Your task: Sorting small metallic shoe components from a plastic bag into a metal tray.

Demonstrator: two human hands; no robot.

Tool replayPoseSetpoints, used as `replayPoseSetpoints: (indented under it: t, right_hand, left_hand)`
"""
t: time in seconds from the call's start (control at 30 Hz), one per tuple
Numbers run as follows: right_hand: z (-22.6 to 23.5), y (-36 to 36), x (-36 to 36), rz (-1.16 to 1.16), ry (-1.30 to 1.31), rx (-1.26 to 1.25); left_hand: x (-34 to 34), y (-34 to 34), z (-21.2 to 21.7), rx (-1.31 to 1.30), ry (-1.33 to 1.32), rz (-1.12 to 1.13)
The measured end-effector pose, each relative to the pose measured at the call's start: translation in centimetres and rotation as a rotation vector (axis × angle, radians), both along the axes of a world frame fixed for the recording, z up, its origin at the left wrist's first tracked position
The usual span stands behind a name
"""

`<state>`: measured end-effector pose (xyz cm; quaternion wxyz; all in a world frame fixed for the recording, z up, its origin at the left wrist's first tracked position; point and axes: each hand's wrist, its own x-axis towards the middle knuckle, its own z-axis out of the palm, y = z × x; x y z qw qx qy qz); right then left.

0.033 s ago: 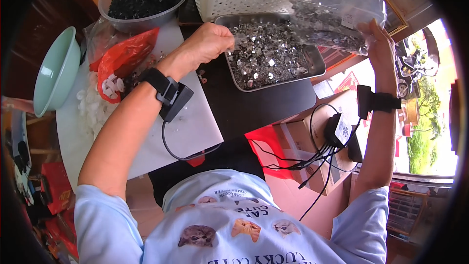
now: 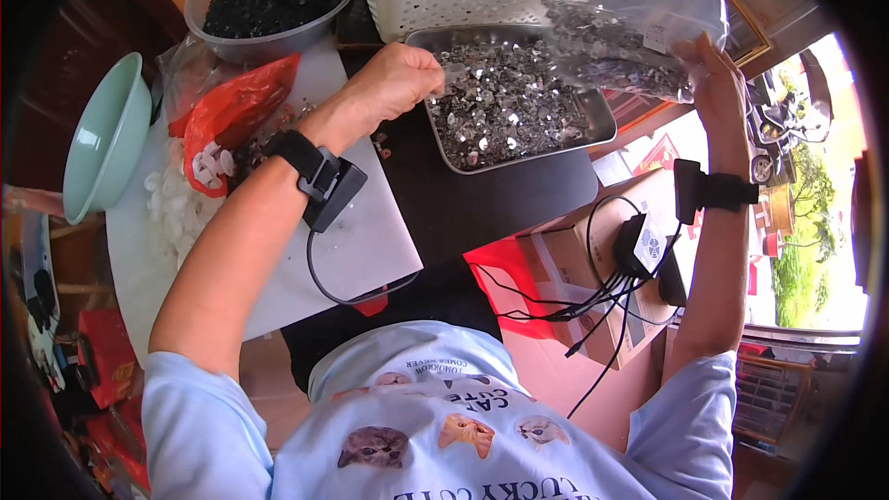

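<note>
A clear plastic bag (image 2: 639,46) with dark, shiny small pieces inside is gripped at its right end by my right hand (image 2: 711,69). It is held tilted over the right part of a metal tray (image 2: 528,165). Small glittering clear and grey pieces (image 2: 505,111) fill the tray in a loose layer. At the tray's left rim my left hand (image 2: 403,79) is closed, fingers pressed together. Something translucent shows beside its fingertips, too unclear to name.
Behind the tray stands a white perforated basket (image 2: 444,9) of pale pieces. A tub of black pieces (image 2: 269,0), a red plastic bag (image 2: 241,102), loose white pieces (image 2: 181,204) and a green basin (image 2: 106,139) are leftward. Cables lie over a cardboard box (image 2: 593,287).
The bag and my right hand have shifted very slightly to the left. My left hand has stayed almost still at the tray's rim.
</note>
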<state>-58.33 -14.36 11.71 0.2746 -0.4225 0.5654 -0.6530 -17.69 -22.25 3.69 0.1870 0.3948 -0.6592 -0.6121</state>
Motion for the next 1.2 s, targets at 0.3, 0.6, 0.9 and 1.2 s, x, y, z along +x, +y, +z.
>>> replayPoseSetpoints:
  t: [0.3,0.6,0.9,1.2]
  right_hand:
    - [0.9,0.7,2.1,0.156,-0.071,-0.033]
    - [5.1,-0.2,3.9,0.256,0.541,-0.004]
    - [8.6,0.3,9.8,0.322,0.660,-0.073]
    - [8.8,-0.3,11.1,0.330,0.822,0.035]
  left_hand:
    - [-0.5,0.6,0.4,-0.113,-0.096,0.028]
    - [-1.5,1.3,2.2,-0.181,0.190,-0.043]
    - [-2.3,1.1,2.1,-0.281,0.219,0.069]
    - [-2.0,1.2,1.3,-0.324,0.204,0.105]
